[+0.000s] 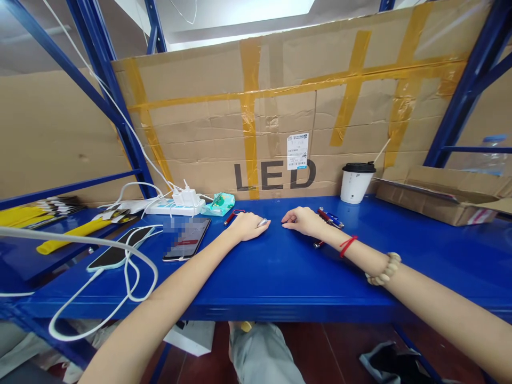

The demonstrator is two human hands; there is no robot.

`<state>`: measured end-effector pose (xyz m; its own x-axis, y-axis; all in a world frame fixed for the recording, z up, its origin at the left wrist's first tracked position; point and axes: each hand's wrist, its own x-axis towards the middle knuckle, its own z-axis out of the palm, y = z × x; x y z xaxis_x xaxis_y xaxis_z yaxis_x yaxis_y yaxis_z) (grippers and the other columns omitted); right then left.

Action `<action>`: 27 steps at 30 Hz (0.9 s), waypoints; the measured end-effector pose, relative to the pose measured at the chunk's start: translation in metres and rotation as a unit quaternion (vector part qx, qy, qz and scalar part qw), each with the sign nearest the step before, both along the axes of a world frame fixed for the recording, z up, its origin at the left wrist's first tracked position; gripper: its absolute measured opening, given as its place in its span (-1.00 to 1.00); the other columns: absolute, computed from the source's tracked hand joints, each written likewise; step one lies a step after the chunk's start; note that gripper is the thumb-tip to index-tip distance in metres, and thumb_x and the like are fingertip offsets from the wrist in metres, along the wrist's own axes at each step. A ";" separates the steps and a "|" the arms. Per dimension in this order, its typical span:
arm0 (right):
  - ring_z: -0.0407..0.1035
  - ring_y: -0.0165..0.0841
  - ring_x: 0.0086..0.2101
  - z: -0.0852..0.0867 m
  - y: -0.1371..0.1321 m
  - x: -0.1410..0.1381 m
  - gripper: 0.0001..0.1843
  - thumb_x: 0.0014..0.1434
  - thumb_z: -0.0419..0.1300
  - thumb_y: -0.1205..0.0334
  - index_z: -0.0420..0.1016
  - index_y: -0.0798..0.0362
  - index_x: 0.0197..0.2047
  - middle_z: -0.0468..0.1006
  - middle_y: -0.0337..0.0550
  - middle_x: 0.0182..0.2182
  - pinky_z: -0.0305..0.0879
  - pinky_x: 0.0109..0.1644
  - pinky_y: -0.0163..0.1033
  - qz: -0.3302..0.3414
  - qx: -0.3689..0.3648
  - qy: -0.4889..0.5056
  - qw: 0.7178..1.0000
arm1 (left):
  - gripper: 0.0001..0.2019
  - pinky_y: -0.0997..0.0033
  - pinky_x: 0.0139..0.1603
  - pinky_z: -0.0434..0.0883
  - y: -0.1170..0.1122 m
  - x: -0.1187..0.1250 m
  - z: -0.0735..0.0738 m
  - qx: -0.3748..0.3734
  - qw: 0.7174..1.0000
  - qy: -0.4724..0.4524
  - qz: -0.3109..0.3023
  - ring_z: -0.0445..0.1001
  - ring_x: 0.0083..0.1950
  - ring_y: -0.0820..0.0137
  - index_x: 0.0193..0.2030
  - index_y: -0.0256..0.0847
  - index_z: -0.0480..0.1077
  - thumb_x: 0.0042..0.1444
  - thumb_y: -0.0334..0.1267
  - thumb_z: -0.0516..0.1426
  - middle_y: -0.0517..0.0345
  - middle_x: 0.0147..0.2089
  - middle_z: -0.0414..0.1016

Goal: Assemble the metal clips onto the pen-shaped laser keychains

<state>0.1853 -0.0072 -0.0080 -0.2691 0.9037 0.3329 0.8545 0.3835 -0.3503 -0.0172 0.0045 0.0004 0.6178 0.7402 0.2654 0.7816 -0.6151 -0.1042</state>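
Note:
My left hand (248, 227) rests on the blue shelf top (264, 272), fingers curled closed. A small silvery piece (262, 222) shows at its fingers; what it belongs to I cannot make out. Just behind that wrist lies a dark red pen-like item (229, 219) with a red loop. Facing it across a small gap, my right hand (303, 221) has its fingers bent together, and anything inside them is hidden. Beyond the right wrist lie red and blue pen-like items (331, 218) with silvery ends. Another red one (318, 244) pokes out on the near side, partly covered by the wrist.
At left are a phone (187, 240), a second phone (120, 250) with looping white cables, a power strip (176, 207) and a green packet (219, 204). A lidded cup (356, 184) and an open cardboard box (440, 200) stand right. Cardboard (200, 138) walls the back.

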 end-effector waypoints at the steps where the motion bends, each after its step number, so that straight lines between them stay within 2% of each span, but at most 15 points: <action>1: 0.48 -0.34 -0.33 0.000 -0.001 -0.002 -0.87 0.02 0.24 0.22 0.56 0.03 -0.32 0.61 -0.18 -0.37 0.35 -0.25 -0.30 0.002 0.001 0.003 1.000 | -0.47 0.42 -0.37 0.23 0.000 0.000 0.000 -0.002 1.000 -0.001 0.001 0.48 -0.37 0.31 -0.50 -0.24 0.42 0.22 0.00 -0.21 0.01 -0.43 0.52; 5: 0.48 -0.34 -0.32 0.001 -0.006 -0.009 -0.88 0.02 0.25 0.19 0.57 0.03 -0.36 0.61 -0.18 -0.37 0.34 -0.28 -0.33 0.020 0.010 0.026 0.999 | -0.48 0.44 -0.36 0.24 0.001 -0.001 0.000 -0.012 1.000 0.002 0.008 0.47 -0.38 0.33 -0.48 -0.23 0.42 0.22 0.00 -0.20 0.02 -0.42 0.53; 8: 0.47 -0.35 -0.35 0.003 -0.010 -0.015 -0.87 0.05 0.22 0.17 0.57 0.00 -0.38 0.61 -0.22 -0.38 0.32 -0.29 -0.33 0.043 0.042 0.054 0.997 | -0.48 0.44 -0.37 0.23 0.001 -0.001 0.000 -0.013 1.000 0.005 0.003 0.48 -0.37 0.32 -0.47 -0.23 0.43 0.22 0.00 -0.20 0.02 -0.41 0.53; 14: 0.40 -0.42 -0.42 0.009 -0.015 -0.023 -0.83 0.06 0.21 0.18 0.59 0.04 -0.32 0.61 -0.21 -0.33 0.28 -0.29 -0.34 0.078 0.091 0.138 0.983 | -0.51 0.43 -0.36 0.23 -0.001 0.000 0.001 -0.014 1.000 0.018 0.002 0.49 -0.34 0.30 -0.41 -0.20 0.45 0.22 -0.03 -0.21 0.04 -0.41 0.53; 19: 0.33 -0.46 -0.48 0.006 -0.016 -0.026 -0.81 0.06 0.19 0.21 0.60 0.06 -0.29 0.61 -0.20 -0.35 0.24 -0.36 -0.35 0.128 0.057 0.140 0.980 | -0.60 0.40 -0.34 0.26 0.000 -0.001 0.002 -0.014 0.999 0.032 -0.004 0.50 -0.28 0.24 -0.42 -0.19 0.45 0.18 -0.11 -0.14 0.02 -0.36 0.54; 23: 0.26 -0.48 -0.55 0.005 -0.017 -0.027 -0.78 0.05 0.18 0.18 0.59 0.07 -0.29 0.59 -0.21 -0.43 0.21 -0.42 -0.36 0.115 0.045 0.139 0.983 | -0.62 0.38 -0.31 0.29 0.001 -0.002 0.001 -0.015 0.999 0.031 -0.005 0.51 -0.28 0.23 -0.42 -0.20 0.44 0.17 -0.13 -0.12 0.01 -0.36 0.54; 27: 0.24 -0.50 -0.56 0.004 -0.018 -0.028 -0.80 0.00 0.19 0.24 0.57 0.08 -0.29 0.58 -0.22 -0.43 0.19 -0.44 -0.38 0.118 0.044 0.135 0.983 | -0.63 0.39 -0.29 0.30 0.001 -0.002 0.001 -0.021 0.999 0.026 -0.010 0.51 -0.26 0.23 -0.39 -0.20 0.46 0.17 -0.11 -0.11 0.01 -0.34 0.54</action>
<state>0.1576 -0.0254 -0.0036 -0.3593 0.7909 0.4953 0.6180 0.5994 -0.5088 -0.0190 0.0054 0.0018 0.6453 0.7366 0.2025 0.7628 -0.6359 -0.1176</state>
